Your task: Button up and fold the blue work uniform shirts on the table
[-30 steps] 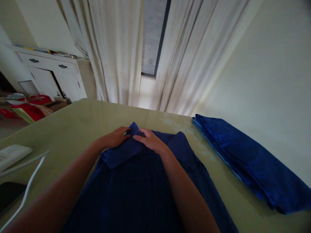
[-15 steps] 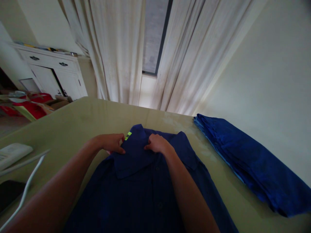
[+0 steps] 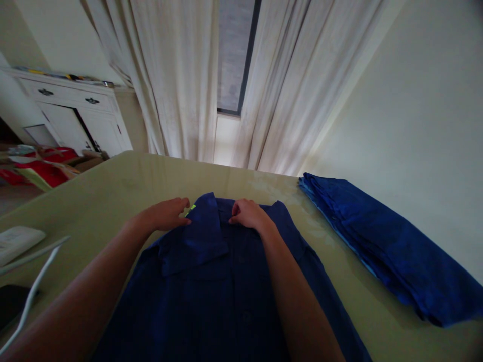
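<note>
A dark blue button-up shirt (image 3: 211, 301) lies spread on the table, its collar at the far end. At the left edge of the collar is my left hand (image 3: 168, 213), its thumb on the fabric and its fingers at the edge, gripping it. A small yellow-green patch (image 3: 191, 209) shows beside those fingertips. My right hand (image 3: 251, 215) is closed at the neck opening, thumb and fingers pinched on the neckband. The left collar flap lies folded outward, pointed toward me. Fabric under both hands is partly hidden.
Folded blue garments (image 3: 377, 236) lie along the right side by the wall. On the left of the pale green table (image 3: 151, 176) are a white device (image 3: 20, 241), a white cable (image 3: 37, 281) and a dark flat object (image 3: 13, 304). Curtains (image 3: 181, 75) hang beyond the far edge.
The left collar flap has shifted left and lies flatter, uncovering more of the neck opening. My left hand has moved slightly up and left; my right hand has moved slightly up toward the neckband.
</note>
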The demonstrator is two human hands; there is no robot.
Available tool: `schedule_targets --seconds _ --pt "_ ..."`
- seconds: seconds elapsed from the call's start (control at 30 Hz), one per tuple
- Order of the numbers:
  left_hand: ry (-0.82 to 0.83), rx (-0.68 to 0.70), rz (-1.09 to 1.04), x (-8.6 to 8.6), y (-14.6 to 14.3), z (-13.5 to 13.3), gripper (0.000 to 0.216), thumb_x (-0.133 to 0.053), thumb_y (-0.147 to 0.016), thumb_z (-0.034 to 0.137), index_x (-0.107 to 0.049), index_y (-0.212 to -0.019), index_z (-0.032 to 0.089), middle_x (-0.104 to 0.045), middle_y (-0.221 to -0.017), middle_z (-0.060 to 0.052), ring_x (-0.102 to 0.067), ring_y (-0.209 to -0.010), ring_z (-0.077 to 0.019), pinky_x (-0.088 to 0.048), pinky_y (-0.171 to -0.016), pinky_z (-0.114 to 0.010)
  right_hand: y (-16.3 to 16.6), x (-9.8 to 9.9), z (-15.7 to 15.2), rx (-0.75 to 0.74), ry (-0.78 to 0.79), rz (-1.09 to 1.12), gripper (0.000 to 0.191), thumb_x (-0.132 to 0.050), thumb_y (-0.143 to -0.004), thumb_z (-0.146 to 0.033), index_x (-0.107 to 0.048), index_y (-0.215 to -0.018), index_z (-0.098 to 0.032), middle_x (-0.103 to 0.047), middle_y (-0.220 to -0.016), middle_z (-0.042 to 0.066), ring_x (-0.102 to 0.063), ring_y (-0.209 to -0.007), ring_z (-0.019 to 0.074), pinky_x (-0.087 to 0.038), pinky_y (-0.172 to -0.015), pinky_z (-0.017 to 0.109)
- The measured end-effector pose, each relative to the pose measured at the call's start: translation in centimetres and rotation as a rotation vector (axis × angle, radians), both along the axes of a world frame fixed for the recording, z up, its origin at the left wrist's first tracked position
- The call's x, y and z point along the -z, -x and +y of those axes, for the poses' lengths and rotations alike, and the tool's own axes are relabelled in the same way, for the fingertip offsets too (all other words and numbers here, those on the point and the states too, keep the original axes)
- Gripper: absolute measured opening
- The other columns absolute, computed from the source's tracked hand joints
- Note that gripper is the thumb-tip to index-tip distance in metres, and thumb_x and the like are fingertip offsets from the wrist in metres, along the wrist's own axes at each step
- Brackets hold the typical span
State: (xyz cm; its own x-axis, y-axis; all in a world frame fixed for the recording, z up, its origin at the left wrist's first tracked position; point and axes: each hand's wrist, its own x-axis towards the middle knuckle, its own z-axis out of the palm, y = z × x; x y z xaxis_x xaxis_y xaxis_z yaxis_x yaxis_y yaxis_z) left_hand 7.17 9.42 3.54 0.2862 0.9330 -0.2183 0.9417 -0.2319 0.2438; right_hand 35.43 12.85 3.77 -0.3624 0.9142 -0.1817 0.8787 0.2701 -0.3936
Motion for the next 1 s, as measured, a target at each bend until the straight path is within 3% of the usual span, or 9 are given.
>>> schedule_targets --seconds 0.1,0.23,0.33,0.6,0.7,0.8,0.9,1.0 --pt "-0.15 0.106 -0.033 0.9 -3.3 -0.6 0.075 -0.054 -0.089 0.061 -0.049 -0.149 0.015 -0.045 -0.158 -0.021 -0.042 -0.147 -0.0362 -0.032 -0.12 -0.048 -0.8 0.2 0.3 -0.068 -0.072 -0.083 0.043 -0.094 -0.064 -0.031 -0.073 -0.102 -0.023 -0.074 -0.105 0.006 -0.068 -0.093 0.0222 -0.046 -0.072 0.027" --pt "0.094 0.236 0.052 0.9 -6.7 -2.4 0.134 -0.077 -0.06 0.074 -0.019 -0.165 0.016 -0.005 -0.17 -0.023 -0.009 -0.157 -0.0454 -0.011 -0.123 -0.065 -0.9 0.5 0.3 -0.13 -0.05 -0.118 0.035 -0.086 -0.068 -0.02 -0.073 -0.101 -0.024 -0.074 -0.105 0.004 -0.067 -0.09 0.0192 -0.045 -0.073 0.026" --pt "0.182 0.287 0.09 -0.1 -7.4 -3.6 0.146 -0.085 -0.049 0.067 -0.015 -0.165 0.015 0.002 -0.169 -0.024 -0.003 -0.156 -0.0462 -0.013 -0.124 -0.065 -0.6 0.6 0.2 -0.124 -0.043 -0.134 0.029 -0.081 -0.07 -0.017 -0.074 -0.098 -0.024 -0.075 -0.101 0.003 -0.067 -0.087 0.0183 -0.044 -0.07 0.025" --pt "0.233 0.327 0.145 -1.1 -7.4 -4.5 0.124 -0.088 -0.046 0.022 -0.036 -0.159 0.021 -0.017 -0.17 -0.02 -0.024 -0.154 -0.0431 -0.033 -0.122 -0.053 -0.5 0.0 -0.1 -0.111 0.015 -0.133 0.019 -0.08 -0.069 -0.021 -0.076 -0.088 -0.025 -0.076 -0.09 0.001 -0.069 -0.08 0.0176 -0.043 -0.063 0.024" --pt "0.263 0.343 0.076 -2.5 -6.6 -4.4 0.109 -0.09 -0.049 0.032 -0.049 -0.15 0.024 -0.038 -0.164 -0.016 -0.039 -0.149 -0.04 -0.04 -0.117 -0.047 -0.4 -0.4 -0.3 -0.119 0.01 -0.119 0.013 -0.079 -0.074 -0.027 -0.076 -0.086 -0.024 -0.077 -0.091 0.002 -0.069 -0.08 0.0178 -0.044 -0.065 0.024" --pt "0.289 0.3 -0.01 -3.9 -5.9 -4.5 0.095 -0.09 -0.05 0.046 -0.058 -0.137 0.026 -0.063 -0.142 -0.01 -0.06 -0.129 -0.0353 -0.051 -0.104 -0.041 0.4 -0.2 -0.5 -0.119 -0.071 -0.074 0.012 -0.073 -0.084 -0.031 -0.075 -0.092 -0.023 -0.077 -0.097 0.004 -0.069 -0.086 0.0183 -0.046 -0.072 0.025" --pt "0.298 0.277 -0.016 -4.0 -5.9 -4.8 0.084 -0.092 -0.046 0.042 -0.063 -0.123 0.025 -0.071 -0.12 -0.007 -0.068 -0.109 -0.032 -0.055 -0.088 -0.037 2.2 1.0 -0.7 -0.065 -0.164 0.01 0.031 -0.058 -0.098 -0.048 -0.073 -0.093 -0.021 -0.076 -0.1 0.008 -0.069 -0.092 0.0208 -0.047 -0.079 0.028" --pt "0.297 0.29 -0.005 -3.1 -6.9 -5.1 0.065 -0.089 -0.047 0.032 -0.066 -0.107 0.026 -0.072 -0.103 -0.002 -0.069 -0.093 -0.0291 -0.053 -0.07 -0.033 4.1 2.7 -1.0 -0.015 -0.158 0.059 0.045 -0.054 -0.097 -0.062 -0.069 -0.097 -0.02 -0.074 -0.102 0.01 -0.068 -0.094 0.0232 -0.047 -0.079 0.031"
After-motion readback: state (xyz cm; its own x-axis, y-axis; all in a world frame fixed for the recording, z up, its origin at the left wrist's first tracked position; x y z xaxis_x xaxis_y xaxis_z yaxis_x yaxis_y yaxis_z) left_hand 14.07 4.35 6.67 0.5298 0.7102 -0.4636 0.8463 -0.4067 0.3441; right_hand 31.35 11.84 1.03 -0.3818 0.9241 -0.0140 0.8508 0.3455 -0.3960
